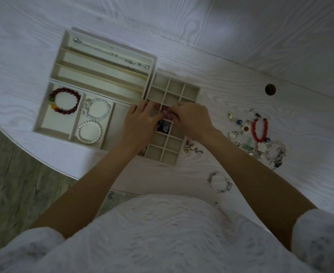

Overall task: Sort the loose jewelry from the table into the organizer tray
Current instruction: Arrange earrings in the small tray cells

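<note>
— Where, exactly, is the piece?
— Between both: left hand [140, 123] and right hand [191, 119], fingers curled, pinch a pink-striped bead piece [166, 112] over the grid tray [191, 89], a dark item [163, 126] in the cell just below.
— And the rest?
— 3 bracelets in the bracelet tray [44, 123]; loose jewelry [256, 134] on the counter [241, 75], nearer the right.

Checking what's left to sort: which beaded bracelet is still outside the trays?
The bright red bracelet, lying on the table among loose charms; the dark red and two white ones sit in compartments.
</note>
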`<action>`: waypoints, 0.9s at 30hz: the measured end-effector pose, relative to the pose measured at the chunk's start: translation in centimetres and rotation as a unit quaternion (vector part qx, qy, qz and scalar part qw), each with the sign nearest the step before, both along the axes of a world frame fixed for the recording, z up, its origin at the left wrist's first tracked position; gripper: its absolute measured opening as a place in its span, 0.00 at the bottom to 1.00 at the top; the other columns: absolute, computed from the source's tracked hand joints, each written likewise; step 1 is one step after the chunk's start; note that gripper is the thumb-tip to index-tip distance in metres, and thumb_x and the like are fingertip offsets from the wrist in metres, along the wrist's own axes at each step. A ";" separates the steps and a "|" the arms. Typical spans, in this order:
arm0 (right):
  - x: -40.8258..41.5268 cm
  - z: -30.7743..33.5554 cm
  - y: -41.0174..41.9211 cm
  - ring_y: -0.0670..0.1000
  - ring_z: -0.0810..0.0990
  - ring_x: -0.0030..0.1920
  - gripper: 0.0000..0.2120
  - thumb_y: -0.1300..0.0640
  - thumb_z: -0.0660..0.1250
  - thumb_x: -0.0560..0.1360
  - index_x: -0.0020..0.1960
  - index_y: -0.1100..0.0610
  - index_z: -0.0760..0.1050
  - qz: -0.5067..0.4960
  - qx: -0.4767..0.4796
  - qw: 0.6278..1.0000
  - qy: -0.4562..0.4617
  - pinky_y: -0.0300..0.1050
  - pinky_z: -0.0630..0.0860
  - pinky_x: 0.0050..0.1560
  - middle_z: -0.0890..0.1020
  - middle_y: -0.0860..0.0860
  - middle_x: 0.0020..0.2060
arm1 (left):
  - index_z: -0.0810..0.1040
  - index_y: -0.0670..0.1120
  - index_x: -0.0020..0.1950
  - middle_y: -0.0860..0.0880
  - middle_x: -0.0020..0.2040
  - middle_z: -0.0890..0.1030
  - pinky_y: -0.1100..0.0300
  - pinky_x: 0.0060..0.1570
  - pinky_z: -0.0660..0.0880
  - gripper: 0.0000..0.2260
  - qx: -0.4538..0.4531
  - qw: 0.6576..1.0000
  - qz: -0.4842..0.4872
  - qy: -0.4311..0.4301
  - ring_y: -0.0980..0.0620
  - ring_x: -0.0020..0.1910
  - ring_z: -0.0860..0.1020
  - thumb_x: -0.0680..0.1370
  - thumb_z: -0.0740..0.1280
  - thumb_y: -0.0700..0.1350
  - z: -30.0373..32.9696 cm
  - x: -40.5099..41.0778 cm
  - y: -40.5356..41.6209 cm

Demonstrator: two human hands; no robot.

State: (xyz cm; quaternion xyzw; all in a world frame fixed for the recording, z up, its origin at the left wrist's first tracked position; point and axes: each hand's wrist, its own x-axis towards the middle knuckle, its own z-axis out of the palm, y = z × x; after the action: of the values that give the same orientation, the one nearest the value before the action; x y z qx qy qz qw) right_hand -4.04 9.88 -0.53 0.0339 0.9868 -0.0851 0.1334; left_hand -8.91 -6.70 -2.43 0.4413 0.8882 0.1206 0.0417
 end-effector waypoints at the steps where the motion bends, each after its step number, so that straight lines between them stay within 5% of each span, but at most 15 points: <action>1: 0.2 0.1 0.2 0.54 0.79 0.45 0.15 0.50 0.55 0.81 0.60 0.51 0.77 -0.004 -0.004 1.000 0.004 0.42 0.66 0.36 0.81 0.51 0.48 | 0.82 0.49 0.52 0.45 0.53 0.78 0.52 0.46 0.63 0.14 0.001 1.000 0.000 -0.001 0.42 0.51 0.73 0.71 0.61 0.41 0.1 -0.1 0.1; 6: 1.1 0.2 0.4 0.55 0.79 0.40 0.13 0.53 0.57 0.79 0.58 0.54 0.77 -0.016 -0.019 0.999 0.022 0.42 0.65 0.34 0.81 0.52 0.46 | 0.83 0.50 0.51 0.47 0.54 0.79 0.53 0.48 0.63 0.13 0.023 1.000 -0.005 -0.016 0.43 0.53 0.72 0.69 0.69 0.38 -0.4 -0.7 0.0; 14: 1.0 0.5 0.0 0.55 0.79 0.39 0.15 0.52 0.55 0.80 0.57 0.55 0.77 -0.002 -0.011 1.000 0.019 0.43 0.65 0.34 0.81 0.53 0.44 | 0.81 0.50 0.56 0.47 0.55 0.78 0.53 0.48 0.64 0.17 0.017 1.000 0.000 -0.020 0.44 0.52 0.73 0.73 0.58 0.42 -0.1 -0.7 -0.3; 21: -0.8 0.7 -1.2 0.55 0.80 0.44 0.10 0.55 0.59 0.78 0.53 0.56 0.78 -0.046 0.062 0.996 -0.040 0.44 0.66 0.37 0.81 0.53 0.45 | 0.82 0.50 0.52 0.46 0.53 0.79 0.53 0.46 0.63 0.14 0.020 0.999 -0.029 -0.001 0.42 0.50 0.74 0.70 0.66 0.37 0.1 -1.3 0.2; 24: -1.0 0.8 -1.8 0.53 0.81 0.39 0.04 0.60 0.64 0.76 0.49 0.58 0.76 0.013 0.131 0.990 -0.049 0.43 0.66 0.32 0.81 0.53 0.43 | 0.83 0.49 0.50 0.45 0.53 0.79 0.54 0.46 0.63 0.13 0.018 0.999 -0.030 -0.013 0.42 0.50 0.74 0.70 0.64 0.38 0.3 -1.5 0.3; 27: -0.4 0.6 -2.1 0.49 0.73 0.21 0.10 0.59 0.77 0.61 0.35 0.57 0.77 0.022 0.156 0.988 0.009 0.36 0.60 0.23 0.78 0.51 0.28 | 0.83 0.49 0.51 0.44 0.53 0.79 0.53 0.46 0.63 0.16 0.019 0.999 -0.021 -0.039 0.41 0.50 0.75 0.71 0.57 0.42 0.3 -1.6 0.0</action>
State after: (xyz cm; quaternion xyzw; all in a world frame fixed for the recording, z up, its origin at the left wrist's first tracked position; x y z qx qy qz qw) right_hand -4.40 7.78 0.05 0.0313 0.9897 0.0722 0.1193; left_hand -10.52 -6.68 -2.10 0.4555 0.8741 0.1534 0.0705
